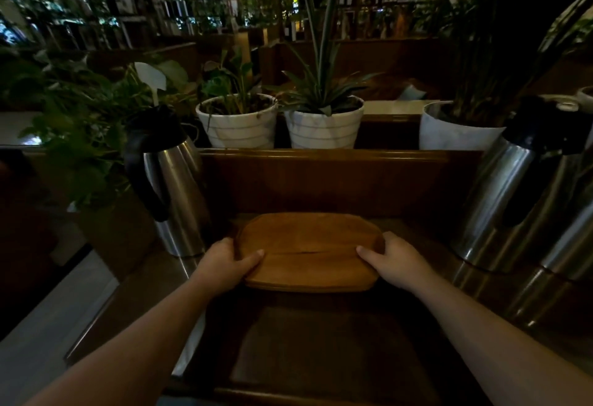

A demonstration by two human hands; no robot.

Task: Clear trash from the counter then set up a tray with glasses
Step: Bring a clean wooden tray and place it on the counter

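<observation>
An oval wooden tray [308, 245] lies flat on the dark wooden counter [321, 341], right in front of me. My left hand [224, 264] grips its left end, thumb resting on the top surface. My right hand [391, 261] grips its right end the same way. The tray's surface is bare. No glasses and no trash show in this view.
A steel thermos jug with a black handle [170, 187] stands left of the tray. Two larger steel jugs [513, 200] stand at the right. Behind a raised wooden ledge [321, 157] sit three white plant pots [237, 123]. The counter's left edge drops to the floor.
</observation>
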